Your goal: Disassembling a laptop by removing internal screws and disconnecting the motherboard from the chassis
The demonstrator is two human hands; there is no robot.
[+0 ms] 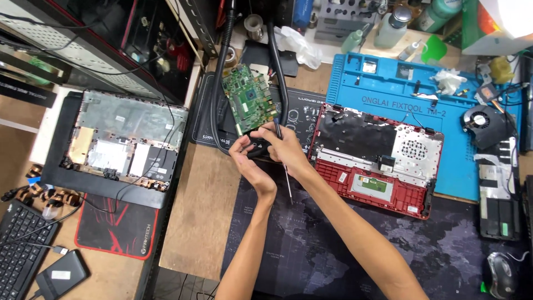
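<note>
A green circuit board [251,99] lies tilted on a dark mat, between two black flexible hoses. My left hand [248,157] is curled at the board's near edge, fingers touching it. My right hand [284,145] sits just right of the left one and holds a thin screwdriver [287,176], whose metal shaft points down toward me. To the right, an opened red laptop shell [373,158] lies on a blue work mat [388,91].
A second opened laptop base [119,141], grey and black, sits at left over a red mouse pad. A keyboard [19,250] and external drive [58,275] are at bottom left. A cooling fan [482,121], battery, mouse [499,274] and bottles crowd the right and back.
</note>
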